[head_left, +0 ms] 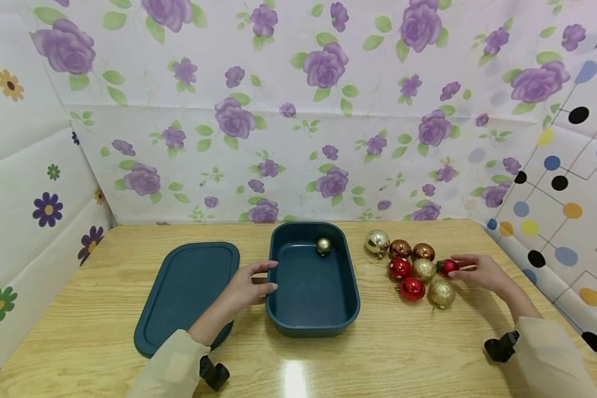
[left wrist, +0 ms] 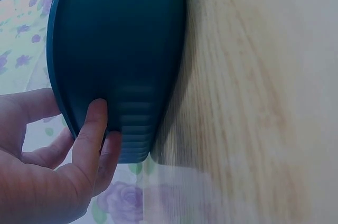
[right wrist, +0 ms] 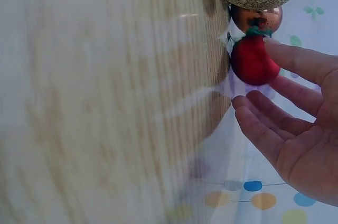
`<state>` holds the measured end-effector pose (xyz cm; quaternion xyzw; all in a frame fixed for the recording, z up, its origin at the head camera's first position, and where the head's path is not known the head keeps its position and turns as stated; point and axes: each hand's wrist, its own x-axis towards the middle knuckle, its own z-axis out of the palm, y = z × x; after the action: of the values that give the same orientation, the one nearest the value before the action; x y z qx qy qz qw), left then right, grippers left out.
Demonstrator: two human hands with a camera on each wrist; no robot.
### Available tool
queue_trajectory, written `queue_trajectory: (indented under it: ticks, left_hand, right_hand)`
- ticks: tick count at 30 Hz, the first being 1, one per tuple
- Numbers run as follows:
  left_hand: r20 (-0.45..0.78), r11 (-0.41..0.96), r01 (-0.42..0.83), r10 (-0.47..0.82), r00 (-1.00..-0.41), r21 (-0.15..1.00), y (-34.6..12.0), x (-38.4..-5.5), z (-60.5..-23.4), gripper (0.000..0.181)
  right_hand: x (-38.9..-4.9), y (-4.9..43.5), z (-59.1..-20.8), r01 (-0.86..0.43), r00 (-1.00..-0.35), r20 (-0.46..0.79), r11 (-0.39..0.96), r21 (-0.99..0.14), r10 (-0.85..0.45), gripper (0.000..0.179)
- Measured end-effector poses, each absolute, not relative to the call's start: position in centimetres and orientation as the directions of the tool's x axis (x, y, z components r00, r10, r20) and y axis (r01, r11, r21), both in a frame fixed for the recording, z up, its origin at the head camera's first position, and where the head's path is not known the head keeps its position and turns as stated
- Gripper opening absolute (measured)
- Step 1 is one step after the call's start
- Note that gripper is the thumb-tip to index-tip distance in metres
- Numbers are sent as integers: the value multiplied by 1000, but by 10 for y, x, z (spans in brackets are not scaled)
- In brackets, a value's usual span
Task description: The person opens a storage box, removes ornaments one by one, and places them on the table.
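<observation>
In the head view my left hand [head_left: 251,284] grips the left rim of a dark blue rectangular box [head_left: 308,329]; in the left wrist view, fingers [left wrist: 90,134] press on its outer wall. One small gold Christmas ball [head_left: 323,246] lies inside at the back. On the right, my right hand [head_left: 480,271] pinches a small red Christmas ball [right wrist: 255,60] with a green top. This ball is at the right edge of a group with red balls [head_left: 412,288], copper balls [head_left: 400,249], glittery gold balls [head_left: 441,294] and a shiny gold ball [head_left: 377,242].
A dark blue lid [head_left: 186,293] lies flat left of the box, partly behind my left forearm. The wooden table [head_left: 378,354] meets a flowered cloth [head_left: 278,166] at the back. Patterned cloths stand at both sides, the dotted one [head_left: 567,221] close to my right arm.
</observation>
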<state>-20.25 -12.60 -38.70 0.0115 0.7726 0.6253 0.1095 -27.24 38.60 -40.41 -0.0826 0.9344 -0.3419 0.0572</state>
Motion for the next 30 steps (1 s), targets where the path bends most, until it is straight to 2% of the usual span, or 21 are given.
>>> queue_trajectory:
  ticks: [15, 23, 30]
  left_hand:
    - [-145, 223, -106, 166, -975, 969, -127, -202, -386, 47]
    - [-153, 224, -113, 167, -974, 968, -127, -203, -384, 47]
    - [-160, 222, -121, 169, -972, 967, -127, -203, -385, 47]
  right_hand:
    - [-263, 376, -379, -187, -979, 60, 743, -643, -194, 64]
    - [-266, 327, -352, -258, -962, 114, 696, -670, -248, 60]
    - [-278, 271, -341, -360, -920, 159, 612, -704, -358, 57]
